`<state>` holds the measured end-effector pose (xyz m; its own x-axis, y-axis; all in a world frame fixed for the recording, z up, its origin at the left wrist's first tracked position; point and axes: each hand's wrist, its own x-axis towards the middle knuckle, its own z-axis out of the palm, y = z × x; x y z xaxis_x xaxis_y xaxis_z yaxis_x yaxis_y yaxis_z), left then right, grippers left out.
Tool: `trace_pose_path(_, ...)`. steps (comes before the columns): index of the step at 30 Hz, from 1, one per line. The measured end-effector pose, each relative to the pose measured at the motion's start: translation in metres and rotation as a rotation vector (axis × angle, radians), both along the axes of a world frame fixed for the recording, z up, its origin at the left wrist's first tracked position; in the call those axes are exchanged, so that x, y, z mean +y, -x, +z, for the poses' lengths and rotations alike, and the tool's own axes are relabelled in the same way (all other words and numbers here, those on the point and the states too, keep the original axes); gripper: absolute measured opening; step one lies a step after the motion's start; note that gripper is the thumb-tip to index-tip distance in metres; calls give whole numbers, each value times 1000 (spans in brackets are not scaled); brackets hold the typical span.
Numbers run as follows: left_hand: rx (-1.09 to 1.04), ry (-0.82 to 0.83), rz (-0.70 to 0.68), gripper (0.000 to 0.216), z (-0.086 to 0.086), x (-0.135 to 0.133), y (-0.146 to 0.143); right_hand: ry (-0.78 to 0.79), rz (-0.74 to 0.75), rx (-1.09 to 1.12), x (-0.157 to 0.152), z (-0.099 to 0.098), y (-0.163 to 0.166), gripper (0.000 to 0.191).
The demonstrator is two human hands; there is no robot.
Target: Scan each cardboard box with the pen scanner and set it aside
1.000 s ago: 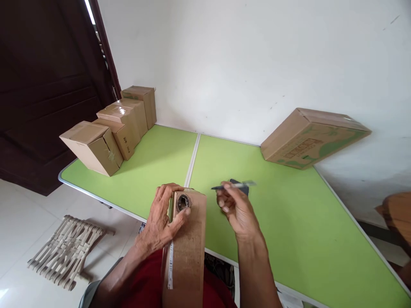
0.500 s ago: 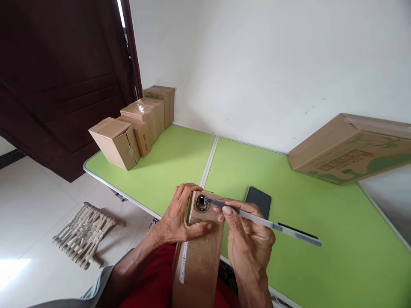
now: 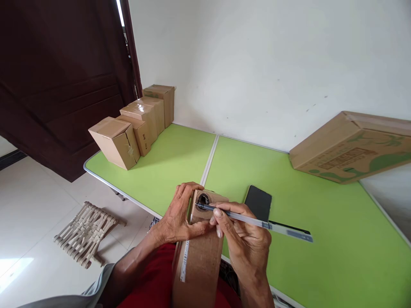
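Observation:
A brown cardboard box [image 3: 199, 261] rests against the near edge of the green table [image 3: 308, 265] and on my lap, with a round hole [image 3: 202, 199] near its top. My left hand [image 3: 180, 216] is wrapped around the box's upper left edge, thumb pressed on its face. My right hand [image 3: 244, 239] pinches a grey pen [image 3: 257, 222], whose tip touches the box just below the hole. A black phone [image 3: 258, 202] lies flat on the table right behind my right hand.
Several sealed cardboard boxes [image 3: 131, 126] stand in a row at the table's far left corner. A large flat printed carton [image 3: 353, 147] leans on the wall at far right. A folded woven stool [image 3: 85, 233] lies on the white floor at left, beside a dark door [image 3: 58, 77].
One second ago my right hand held the pen in the air above the phone. It came down to the box, and the pen tip has since slid from the hole's edge to just below it.

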<state>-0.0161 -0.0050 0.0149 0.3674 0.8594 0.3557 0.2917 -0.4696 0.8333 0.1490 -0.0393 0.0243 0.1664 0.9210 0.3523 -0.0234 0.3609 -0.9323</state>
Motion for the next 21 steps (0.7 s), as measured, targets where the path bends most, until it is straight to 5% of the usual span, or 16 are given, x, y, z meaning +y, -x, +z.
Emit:
trace_pose_path(7, 7, 28, 8, 65, -1, -1, 1, 13, 42, -46, -1, -6, -9, 8)
trace_pose_path(14, -1, 37, 5, 64, -3, -1, 2, 94, -110, 92, 7, -9, -18, 20)
trace_pose_path(19, 6, 39, 10, 64, -6, -1, 4, 83, -179, 241, 49, 0, -32, 36)
trace_pose_path(21, 7, 50, 11, 63, -7, -2, 6, 147, -240, 113, 74, -1, -41, 42)
